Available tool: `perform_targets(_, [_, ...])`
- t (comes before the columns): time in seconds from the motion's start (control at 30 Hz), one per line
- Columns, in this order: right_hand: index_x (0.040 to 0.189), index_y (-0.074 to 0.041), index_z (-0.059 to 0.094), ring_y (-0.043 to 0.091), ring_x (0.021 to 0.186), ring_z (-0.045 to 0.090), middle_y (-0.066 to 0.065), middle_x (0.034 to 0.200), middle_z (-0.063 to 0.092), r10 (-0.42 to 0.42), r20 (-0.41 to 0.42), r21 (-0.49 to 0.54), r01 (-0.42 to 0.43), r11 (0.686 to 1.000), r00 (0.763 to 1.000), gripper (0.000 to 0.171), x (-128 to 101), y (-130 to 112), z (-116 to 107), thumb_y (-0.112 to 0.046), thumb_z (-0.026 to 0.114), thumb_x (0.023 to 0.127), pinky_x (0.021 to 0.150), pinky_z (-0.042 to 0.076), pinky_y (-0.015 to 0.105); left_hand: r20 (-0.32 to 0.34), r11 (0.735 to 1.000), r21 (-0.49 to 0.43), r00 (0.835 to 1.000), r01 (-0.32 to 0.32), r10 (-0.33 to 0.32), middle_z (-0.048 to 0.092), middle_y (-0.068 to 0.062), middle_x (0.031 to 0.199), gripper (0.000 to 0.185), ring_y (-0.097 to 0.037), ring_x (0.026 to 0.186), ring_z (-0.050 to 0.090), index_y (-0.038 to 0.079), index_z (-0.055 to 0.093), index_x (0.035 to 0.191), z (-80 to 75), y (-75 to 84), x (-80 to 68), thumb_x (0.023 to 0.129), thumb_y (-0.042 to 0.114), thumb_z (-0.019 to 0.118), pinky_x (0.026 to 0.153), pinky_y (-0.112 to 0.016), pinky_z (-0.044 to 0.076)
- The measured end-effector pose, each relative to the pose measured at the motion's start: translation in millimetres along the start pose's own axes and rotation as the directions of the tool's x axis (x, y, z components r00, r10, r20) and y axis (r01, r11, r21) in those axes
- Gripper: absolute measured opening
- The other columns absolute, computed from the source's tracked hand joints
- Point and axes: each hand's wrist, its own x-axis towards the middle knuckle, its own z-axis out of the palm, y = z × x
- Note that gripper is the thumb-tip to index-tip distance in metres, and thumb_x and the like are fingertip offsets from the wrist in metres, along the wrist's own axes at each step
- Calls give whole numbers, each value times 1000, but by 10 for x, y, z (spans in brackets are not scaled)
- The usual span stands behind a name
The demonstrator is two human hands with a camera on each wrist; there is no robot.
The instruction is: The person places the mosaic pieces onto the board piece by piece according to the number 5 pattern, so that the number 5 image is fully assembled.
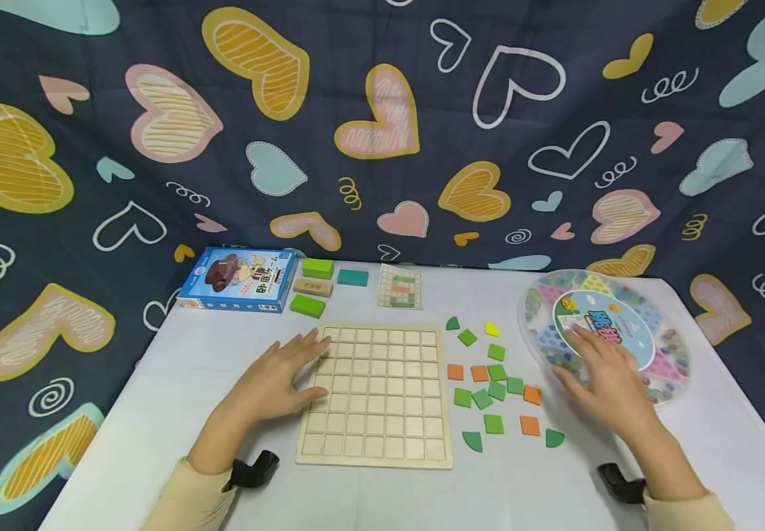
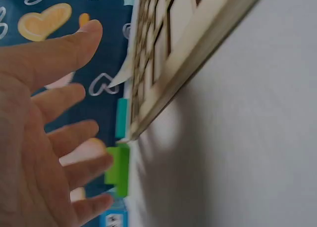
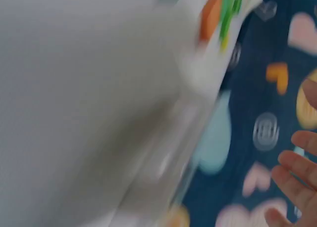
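Note:
My left hand (image 1: 279, 380) is spread at the left edge of a wooden grid board (image 1: 382, 468), its thumb and fingertips right at the frame. In the left wrist view that hand (image 2: 54, 133) has straight fingers with nothing between them. On the right, my other hand (image 1: 604, 376) hovers over the near left part of a round clear box (image 1: 677, 361) with a colorful label, fingers extended. The right wrist view shows the right hand (image 3: 297, 175) at its edge, holding nothing. Between board and box lie loose green tiles (image 1: 493, 424), orange tiles (image 1: 530, 425) and a yellow tile (image 1: 491, 329).
A blue game box (image 1: 243, 280) stands at the back left. Beside it are green blocks (image 1: 307, 305), a tan wooden block (image 1: 313, 287) and a teal block (image 1: 352, 277). A small pattern card (image 1: 400, 287) lies behind the board. Heart-printed cloth (image 1: 355, 110) hangs behind the white table (image 1: 409, 501).

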Motion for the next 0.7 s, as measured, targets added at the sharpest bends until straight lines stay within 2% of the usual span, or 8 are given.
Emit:
perform_targets(0.1, [130,-1,53,42,122,47,21,135,51,-23,101,158,7,987,995,53,303,-225,217,-18,71,83,96,38,60,63,987,-159,998,4,6,34,-11,152,75,-35,140,31,18,43,144,79,-32,103,79,41,74,108,-63,27])
perform_targets(0.17, [131,-3,52,39,123,48,18,135,51,-16,187,246,-31,969,982,51,501,-351,359,-18,69,85,98,41,58,100,967,-254,995,13,13,32,-12,153,76,-35,142,25,18,43,144,121,-54,143,78,37,75,110,-63,23])
perform_targets(0.23, [132,-3,53,37,122,51,17,134,53,-18,261,319,-69,945,965,49,708,-442,496,-17,68,87,98,43,55,130,952,-306,991,18,23,30,-11,154,77,-36,144,19,18,42,144,158,-73,169,78,36,76,112,-62,18])
perform_targets(0.3, [130,-2,54,36,118,54,17,131,55,-23,323,371,-104,923,946,47,898,-496,632,-15,67,88,96,46,52,144,948,-319,989,6,42,30,-12,154,77,-38,144,16,16,42,144,202,-98,185,78,35,76,113,-63,15])
perform_targets(0.4, [128,0,56,35,113,58,18,127,58,-18,412,407,-166,898,911,44,1126,-528,806,-12,66,87,93,50,48,159,945,-327,985,-6,62,29,-12,154,78,-37,145,14,14,41,145,258,-130,198,78,36,76,114,-61,12])
perform_targets(0.57, [122,0,60,31,108,60,16,119,63,44,531,349,-266,899,847,39,1344,-507,976,-10,67,86,92,50,43,172,925,-379,982,-12,84,25,-9,156,79,-35,146,11,11,40,145,307,-167,217,79,38,75,116,-59,6])
perform_targets(0.67, [114,-1,64,27,101,60,14,108,64,71,553,316,-289,904,830,32,1412,-473,1017,-8,69,83,89,50,40,179,918,-396,980,-11,89,23,-8,157,81,-34,147,9,11,38,146,302,-177,245,79,39,74,116,-59,4])
perform_targets(0.7, [111,-2,65,26,98,59,13,105,64,72,552,310,-284,907,831,29,1429,-462,1024,-7,69,83,87,50,40,180,916,-402,980,-8,88,22,-8,158,81,-34,147,8,11,38,146,294,-179,255,79,40,74,116,-59,4])
